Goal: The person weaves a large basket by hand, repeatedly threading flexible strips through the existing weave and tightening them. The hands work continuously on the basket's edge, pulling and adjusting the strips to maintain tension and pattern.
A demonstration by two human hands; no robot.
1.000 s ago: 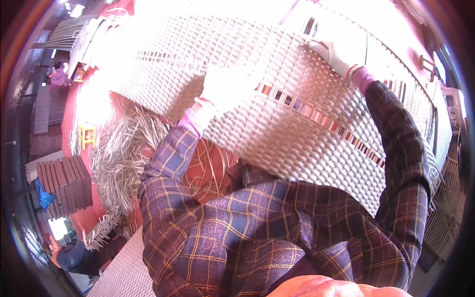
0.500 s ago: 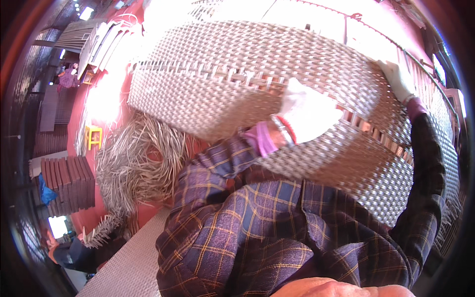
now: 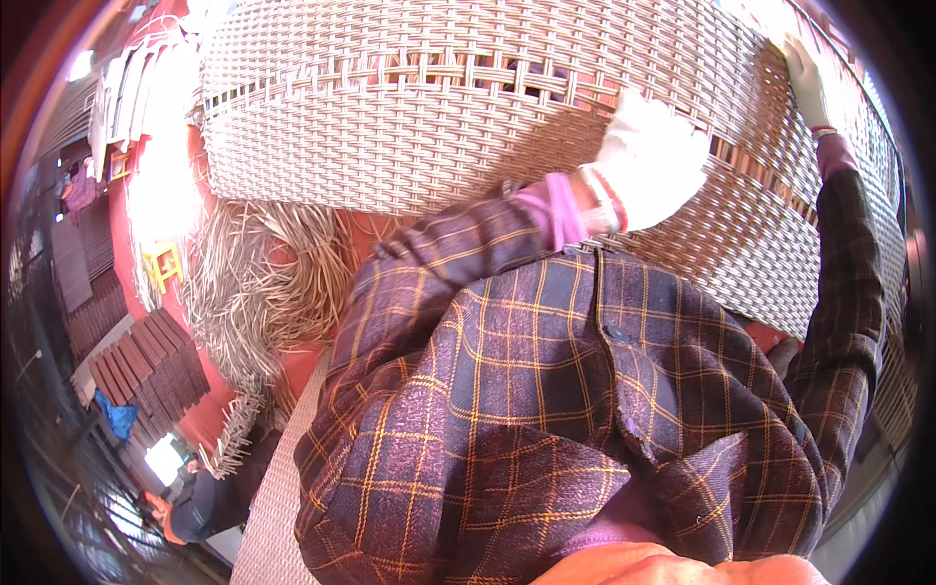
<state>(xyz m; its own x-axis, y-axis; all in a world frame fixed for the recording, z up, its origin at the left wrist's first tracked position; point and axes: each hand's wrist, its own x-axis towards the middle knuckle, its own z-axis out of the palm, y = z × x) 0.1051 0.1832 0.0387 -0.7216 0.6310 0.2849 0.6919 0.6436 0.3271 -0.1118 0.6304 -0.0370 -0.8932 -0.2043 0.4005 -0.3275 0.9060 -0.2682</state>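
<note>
A large curved panel of woven grey-brown synthetic rattan lies before me. A lengthwise gap in its weave shows bars and crossing strands. My left hand, in a white glove, rests on the panel beside this gap. Its fingers look curled down toward the weave, and glare hides whatever they hold. At the panel's far right edge, my right hand, also gloved in white, touches the rim with its fingers stretched out.
A heap of loose rattan strands lies left on the red floor. Beyond it are a yellow stool and stacked brown panels. Another person is at the lower left. A light woven surface is beside me.
The view has shifted, so the panel sits higher in the picture. My left hand stays beside the gap, slightly farther right along it. My right hand remains at the far right edge.
</note>
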